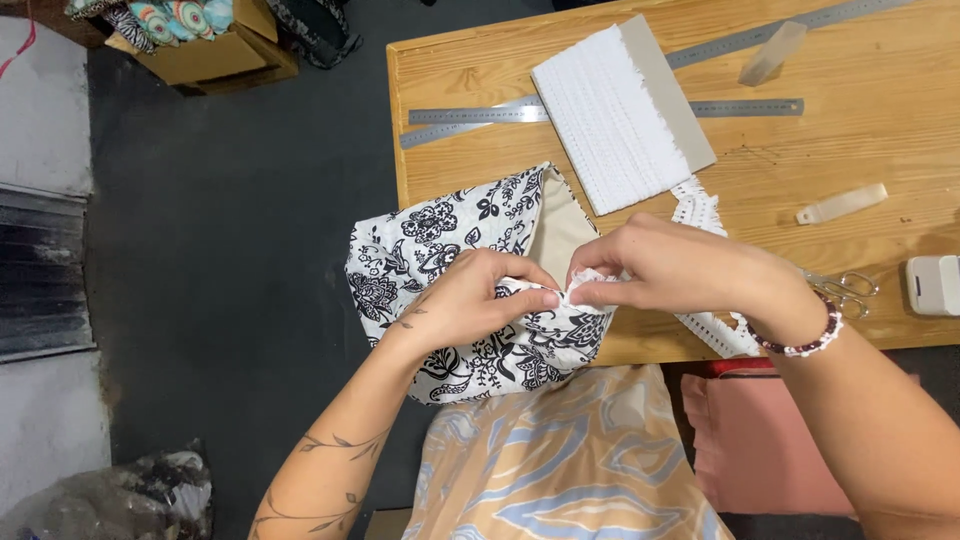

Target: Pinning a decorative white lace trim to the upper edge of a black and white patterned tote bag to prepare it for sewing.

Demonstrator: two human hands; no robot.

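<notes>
at the near edge of the pale wooden table, the left hand and right hand pinch white lace trim against the black-and-white floral fabric piece. both look soft and limp (probably light), best gripped at the hem.

Fabric in your hands: white ground, black floral print; lining plain beige. Lace trim: white, same on card. Table: honey-yellow wood. 2 rulers: grey steel. Your bracelet: white and, probably, dark red beads. Floor: dark grey.
</notes>
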